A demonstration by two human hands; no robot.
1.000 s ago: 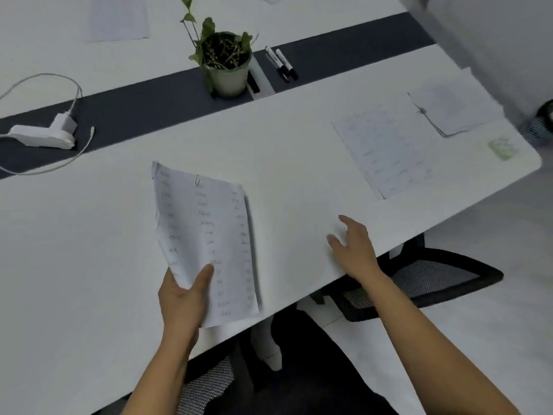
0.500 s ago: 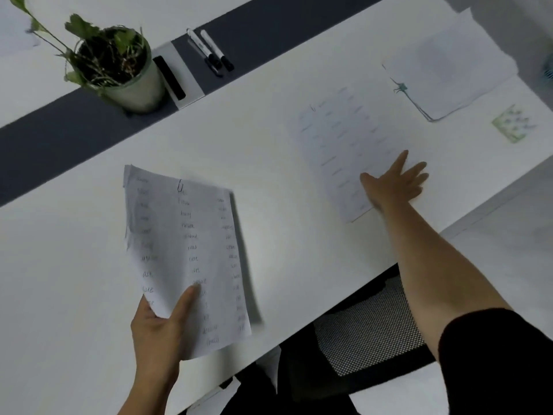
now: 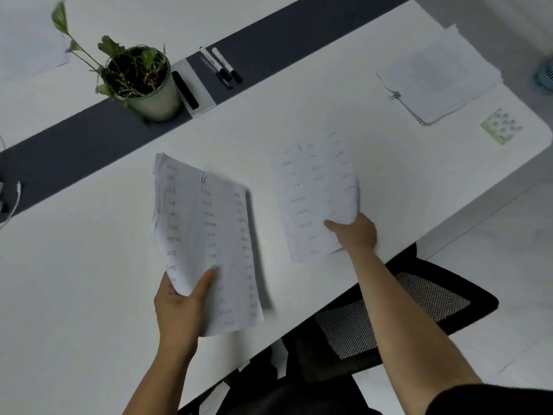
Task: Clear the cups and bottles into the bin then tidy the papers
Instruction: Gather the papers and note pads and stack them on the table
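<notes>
Step in hand: tidying the papers. No cups or bottles show on the surface, so the clearing part is judged done.
Left hand: closed on the near corner of a handwritten sheet, thumb across its face and fingers behind. The sheet is held up off the surface and casts a shadow to its right.
Right hand: pinches the near right edge of a second sheet, thumb on top and fingers hidden beneath.
Second sheet: just beside the held sheet and apart from it, near the surface's front edge. Whether its far end has left the surface cannot be told.
Papers outstanding: a stack of papers at the far right corner, with a small patterned note near it. A loose sheet lies at the far left.
Other items: potted plant and markers on the dark centre strip. An office chair stands below the front edge.
Bin: a blue mesh object shows at the right margin. It cannot be confirmed as the bin.
Next move, as judged: bring the second sheet onto the handwritten sheet, square the edges, then reach for the stack of papers.
Risk: a thin sheet gripped at one edge may fold or slip.
</notes>
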